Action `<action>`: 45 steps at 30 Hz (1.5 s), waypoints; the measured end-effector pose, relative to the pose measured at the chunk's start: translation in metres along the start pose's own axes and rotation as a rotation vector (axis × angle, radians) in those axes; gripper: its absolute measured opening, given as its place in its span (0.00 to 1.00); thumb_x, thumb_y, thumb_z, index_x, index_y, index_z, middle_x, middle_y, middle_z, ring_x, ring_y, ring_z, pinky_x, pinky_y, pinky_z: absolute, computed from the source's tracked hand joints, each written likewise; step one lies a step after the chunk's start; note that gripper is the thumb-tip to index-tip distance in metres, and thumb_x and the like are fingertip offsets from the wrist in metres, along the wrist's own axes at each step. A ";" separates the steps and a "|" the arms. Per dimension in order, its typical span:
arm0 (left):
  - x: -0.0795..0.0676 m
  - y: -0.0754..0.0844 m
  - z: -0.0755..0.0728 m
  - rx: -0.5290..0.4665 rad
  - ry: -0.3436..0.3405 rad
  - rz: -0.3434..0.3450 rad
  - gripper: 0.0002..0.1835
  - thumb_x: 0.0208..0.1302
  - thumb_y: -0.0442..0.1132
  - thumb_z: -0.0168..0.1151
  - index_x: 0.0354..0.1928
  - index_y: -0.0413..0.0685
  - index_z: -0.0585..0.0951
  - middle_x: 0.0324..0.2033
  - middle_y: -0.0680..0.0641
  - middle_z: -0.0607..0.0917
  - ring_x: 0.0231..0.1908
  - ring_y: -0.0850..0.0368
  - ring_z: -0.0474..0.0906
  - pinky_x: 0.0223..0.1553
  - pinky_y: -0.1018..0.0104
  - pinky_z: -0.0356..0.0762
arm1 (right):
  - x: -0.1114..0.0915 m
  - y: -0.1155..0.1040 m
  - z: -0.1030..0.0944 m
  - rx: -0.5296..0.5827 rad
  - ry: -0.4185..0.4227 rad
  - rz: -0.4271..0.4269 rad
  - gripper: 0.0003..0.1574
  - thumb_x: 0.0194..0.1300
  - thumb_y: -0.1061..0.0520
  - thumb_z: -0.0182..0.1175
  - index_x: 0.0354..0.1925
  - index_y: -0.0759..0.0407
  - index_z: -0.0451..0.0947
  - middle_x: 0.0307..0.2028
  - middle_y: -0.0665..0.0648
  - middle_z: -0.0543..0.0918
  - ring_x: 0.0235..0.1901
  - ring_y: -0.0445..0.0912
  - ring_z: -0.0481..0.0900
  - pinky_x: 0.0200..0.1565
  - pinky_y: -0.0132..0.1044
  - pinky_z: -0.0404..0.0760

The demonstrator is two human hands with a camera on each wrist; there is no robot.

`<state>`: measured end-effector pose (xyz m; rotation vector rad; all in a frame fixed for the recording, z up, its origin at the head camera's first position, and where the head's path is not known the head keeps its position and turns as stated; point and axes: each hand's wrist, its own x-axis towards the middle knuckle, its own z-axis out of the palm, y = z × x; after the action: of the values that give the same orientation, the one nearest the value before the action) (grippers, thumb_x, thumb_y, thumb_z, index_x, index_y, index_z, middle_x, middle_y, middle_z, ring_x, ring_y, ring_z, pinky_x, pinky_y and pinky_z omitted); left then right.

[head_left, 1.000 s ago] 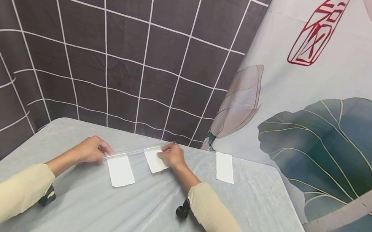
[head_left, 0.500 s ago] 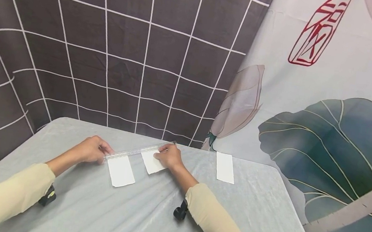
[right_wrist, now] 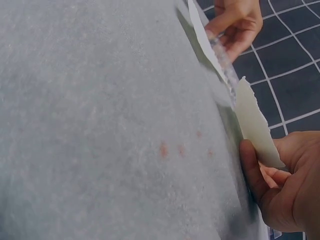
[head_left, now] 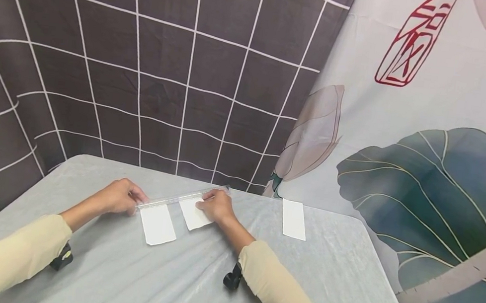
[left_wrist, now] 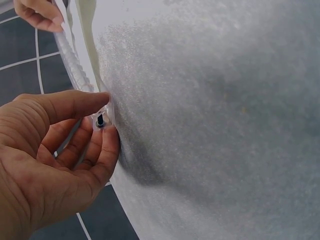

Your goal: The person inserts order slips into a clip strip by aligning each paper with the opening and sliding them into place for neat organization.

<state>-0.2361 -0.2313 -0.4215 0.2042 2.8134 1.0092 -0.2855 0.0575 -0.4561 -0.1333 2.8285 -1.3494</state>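
Clear strip (head_left: 173, 200), one: it lay slantwise across the far part of the cloth-covered desk (head_left: 99, 265), left end nearer my head view. Left grip (head_left: 120, 195), a bare hand: narrowed to a pinch of thumb and fingers on that left end, where I noted a small dark fitting (left_wrist: 100, 120).

Right grip (head_left: 218, 205), a bare hand near the strip's other end: thumb and fingers were closed on the middle sheet (head_left: 192, 214); whether they also touched the strip I could not tell.

White paper, three pieces: the middle sheet had its upper edge at the strip; the left sheet (head_left: 158, 225) met the strip likewise, just beside the left grip; the right sheet (head_left: 293, 220) lay well apart, at the desk's far edge. I could not make out any fastening.

Backdrop: a dark gridded curtain (head_left: 159, 97) hung beside a pale leaf-printed hanging (head_left: 423, 192).
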 end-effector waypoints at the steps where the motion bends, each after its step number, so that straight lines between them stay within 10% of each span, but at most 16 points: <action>1: 0.000 0.000 0.000 0.000 -0.001 0.000 0.27 0.31 0.24 0.64 0.42 0.41 0.91 0.33 0.46 0.90 0.33 0.54 0.81 0.33 0.63 0.77 | -0.001 -0.001 0.001 0.001 -0.002 -0.002 0.15 0.51 0.55 0.77 0.38 0.59 0.88 0.30 0.58 0.90 0.25 0.41 0.82 0.30 0.29 0.80; 45: -0.002 0.005 0.000 0.028 0.000 -0.036 0.28 0.32 0.25 0.65 0.44 0.40 0.90 0.34 0.44 0.91 0.34 0.52 0.82 0.33 0.62 0.78 | -0.008 -0.015 0.009 -0.004 -0.020 0.001 0.17 0.48 0.53 0.78 0.37 0.56 0.86 0.37 0.59 0.90 0.32 0.45 0.81 0.36 0.30 0.79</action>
<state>-0.2337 -0.2277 -0.4177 0.1564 2.8221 0.9633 -0.2756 0.0420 -0.4504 -0.1455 2.8143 -1.3351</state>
